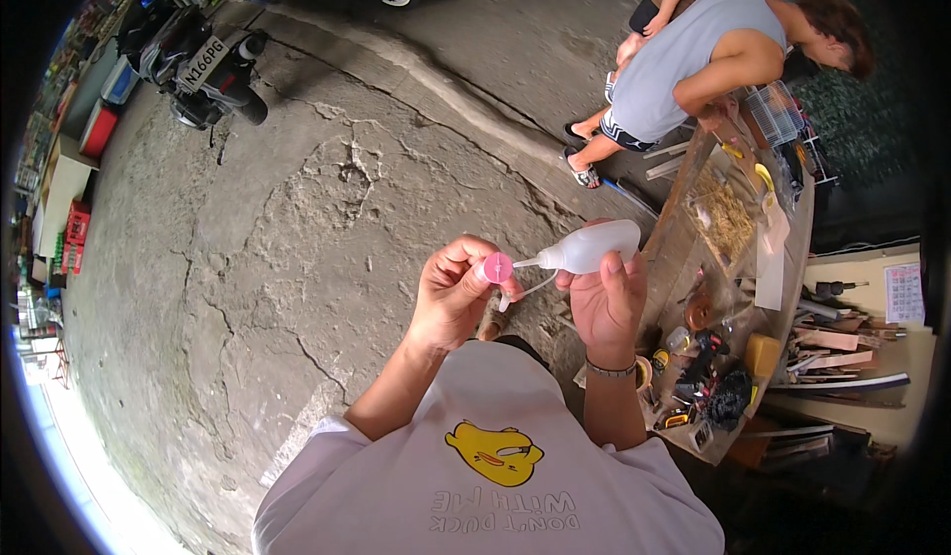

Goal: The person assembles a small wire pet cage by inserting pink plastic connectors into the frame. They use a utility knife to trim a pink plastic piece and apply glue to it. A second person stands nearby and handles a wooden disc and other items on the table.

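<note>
My left hand (446, 297) is closed, its thumb and fingers pinching a small round pink disc (498, 268) with a pale mark at its middle. My right hand (606, 307) grips a translucent white squeeze bottle (602, 245), which lies tilted on its side with its thin nozzle pointing left. The nozzle's tip is right at the disc's edge; whether they touch I cannot tell. From the bottle's neck a thin strap curves down to a small white cap (504, 303), which hangs off the nozzle beside my left fingers.
To the right stands a wooden workbench (666, 228) crowded with tools, a tape roll (642, 373) and wood shavings (723, 220). A person in a grey sleeveless top (718, 45) leans over its far end; another person is partly behind. A motorcycle (203, 69) is parked far left on cracked concrete.
</note>
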A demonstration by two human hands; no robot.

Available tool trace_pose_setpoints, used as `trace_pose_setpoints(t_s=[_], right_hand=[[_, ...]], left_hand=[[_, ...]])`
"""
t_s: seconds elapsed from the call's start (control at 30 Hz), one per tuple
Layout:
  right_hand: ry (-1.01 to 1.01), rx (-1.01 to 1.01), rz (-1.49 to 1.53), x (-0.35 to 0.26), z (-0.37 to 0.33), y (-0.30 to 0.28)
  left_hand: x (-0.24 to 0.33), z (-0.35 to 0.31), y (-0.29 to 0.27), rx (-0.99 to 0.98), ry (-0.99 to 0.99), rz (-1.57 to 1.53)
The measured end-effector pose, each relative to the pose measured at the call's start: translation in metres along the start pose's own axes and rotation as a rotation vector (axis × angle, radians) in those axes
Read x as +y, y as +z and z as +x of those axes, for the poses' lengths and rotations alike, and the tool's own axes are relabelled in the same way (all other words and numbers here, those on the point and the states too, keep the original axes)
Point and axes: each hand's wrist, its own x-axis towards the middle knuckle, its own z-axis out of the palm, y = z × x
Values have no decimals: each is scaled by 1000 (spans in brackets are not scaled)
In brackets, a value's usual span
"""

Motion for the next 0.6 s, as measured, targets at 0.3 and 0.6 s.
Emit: trace_pose_setpoints(t_s=[0.3,0.6], right_hand=[[-1,46,-18,10,-10,7],[69,119,353,17,-48,-17]], left_hand=[[11,-4,-3,-3,-41,27],[-29,-9,-16,-29,-189,29]])
